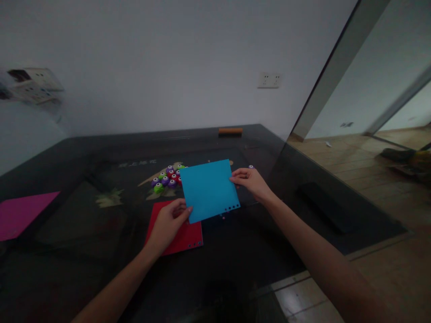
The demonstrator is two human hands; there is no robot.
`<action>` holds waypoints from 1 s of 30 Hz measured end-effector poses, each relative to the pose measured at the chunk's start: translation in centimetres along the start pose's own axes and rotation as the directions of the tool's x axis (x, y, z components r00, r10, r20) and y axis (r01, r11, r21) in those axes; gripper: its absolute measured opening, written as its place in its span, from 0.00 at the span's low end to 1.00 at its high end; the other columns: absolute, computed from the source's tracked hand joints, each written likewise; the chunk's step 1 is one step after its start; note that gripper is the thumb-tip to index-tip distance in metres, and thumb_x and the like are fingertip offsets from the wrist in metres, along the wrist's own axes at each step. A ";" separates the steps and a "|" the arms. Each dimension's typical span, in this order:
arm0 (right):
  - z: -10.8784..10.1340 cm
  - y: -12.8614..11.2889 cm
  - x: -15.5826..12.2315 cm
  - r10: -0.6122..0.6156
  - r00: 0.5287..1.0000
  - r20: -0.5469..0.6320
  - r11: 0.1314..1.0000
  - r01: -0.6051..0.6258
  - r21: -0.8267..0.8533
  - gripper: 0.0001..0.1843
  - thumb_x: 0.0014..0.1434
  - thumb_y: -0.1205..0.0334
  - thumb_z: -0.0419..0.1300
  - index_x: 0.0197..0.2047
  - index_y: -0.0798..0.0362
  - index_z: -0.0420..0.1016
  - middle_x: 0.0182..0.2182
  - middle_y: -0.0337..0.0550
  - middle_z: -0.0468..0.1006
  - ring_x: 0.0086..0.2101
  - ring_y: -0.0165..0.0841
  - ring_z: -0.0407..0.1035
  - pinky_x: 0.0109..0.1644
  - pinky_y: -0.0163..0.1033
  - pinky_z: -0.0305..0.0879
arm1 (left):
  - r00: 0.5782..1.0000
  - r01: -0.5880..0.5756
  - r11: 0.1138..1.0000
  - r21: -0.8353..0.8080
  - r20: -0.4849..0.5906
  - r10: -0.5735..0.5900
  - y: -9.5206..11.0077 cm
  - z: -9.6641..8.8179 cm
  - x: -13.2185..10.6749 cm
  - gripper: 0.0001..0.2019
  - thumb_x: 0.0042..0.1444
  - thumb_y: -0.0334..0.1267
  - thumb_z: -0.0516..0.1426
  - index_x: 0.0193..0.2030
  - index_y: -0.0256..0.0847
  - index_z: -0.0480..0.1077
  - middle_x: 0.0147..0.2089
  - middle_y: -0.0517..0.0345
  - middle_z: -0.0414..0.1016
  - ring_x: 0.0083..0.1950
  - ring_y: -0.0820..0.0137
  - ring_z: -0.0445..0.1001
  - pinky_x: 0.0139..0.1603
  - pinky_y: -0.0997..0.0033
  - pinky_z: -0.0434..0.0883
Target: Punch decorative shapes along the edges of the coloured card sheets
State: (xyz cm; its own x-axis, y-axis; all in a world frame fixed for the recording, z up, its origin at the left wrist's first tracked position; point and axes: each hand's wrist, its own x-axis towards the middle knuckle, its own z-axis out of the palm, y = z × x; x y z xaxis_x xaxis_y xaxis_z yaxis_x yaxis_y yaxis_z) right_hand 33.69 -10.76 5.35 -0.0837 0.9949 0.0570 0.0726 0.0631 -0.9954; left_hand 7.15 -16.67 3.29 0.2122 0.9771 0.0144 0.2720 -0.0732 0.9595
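The blue sheet (209,190) is up above the table (249,255), in the middle of the scene, with its near edge tipped a bit. Both hands have it. The left hand (171,220) pinches the near left corner, with the thumb on top and the fingers under it. The right hand (249,180) pinches the right edge, higher up, with thumb and fingertips closed on the paper. A row of small dark holes (four, I think) runs along the near edge, by the right corner.

The step in hand looks like holding the sheet out flat with two hands. The next move seems to call for both hands going together, gently, so the thin paper does not bend or slip.

Just below, the red sheet (185,237) lies on the table, partly hidden by the blue sheet and the left hand. It has holes near its right corner too. On the far left side of the blue sheet is a bunch of eye balls (165,178), green, purple and red. One lone ball (251,166) peeks out just past the right hand. Well to the left lies a pink sheet (25,215). At the far edge is an orange bar (230,131), and to the right a black slab (321,206).
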 end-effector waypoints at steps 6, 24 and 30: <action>0.3 -0.2 0.0 -0.018 0.999 -0.027 1.000 0.019 0.019 0.11 0.41 0.60 0.67 0.27 0.55 0.72 0.22 0.37 0.73 0.24 0.27 0.66 0.29 0.36 0.62 | 0.984 -0.084 0.996 0.000 -0.160 0.083 0.7 0.4 -0.5 0.25 0.52 0.42 0.58 0.54 0.38 0.57 0.30 0.62 0.73 0.34 0.67 0.76 0.39 0.65 0.72; -8.0 1.4 -3.4 0.049 0.983 -0.178 0.996 -0.061 -0.064 0.14 0.39 0.57 0.68 0.28 0.55 0.73 0.22 0.37 0.73 0.24 0.28 0.65 0.30 0.36 0.62 | 0.966 -0.256 0.937 0.238 0.080 0.244 5.7 7.2 1.2 0.09 0.53 0.40 0.55 0.36 0.38 0.73 0.30 0.57 0.75 0.32 0.69 0.74 0.33 0.71 0.70; -13.4 3.0 -5.2 0.102 0.971 -0.216 0.975 -0.141 -0.172 0.15 0.40 0.57 0.68 0.30 0.56 0.74 0.20 0.37 0.72 0.21 0.27 0.63 0.26 0.34 0.59 | 0.949 -0.267 0.930 0.252 0.238 0.208 4.8 12.4 3.2 0.08 0.52 0.36 0.54 0.35 0.38 0.73 0.26 0.58 0.74 0.28 0.70 0.74 0.30 0.72 0.69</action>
State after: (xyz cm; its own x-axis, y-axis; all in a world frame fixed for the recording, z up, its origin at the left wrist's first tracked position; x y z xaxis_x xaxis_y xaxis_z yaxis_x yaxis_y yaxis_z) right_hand 47.62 -14.71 3.12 0.1410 0.9896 -0.0298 0.2537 -0.0653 -0.9651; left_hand 20.73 -16.35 4.45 0.4817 0.8641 0.1461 0.4327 -0.3795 0.8178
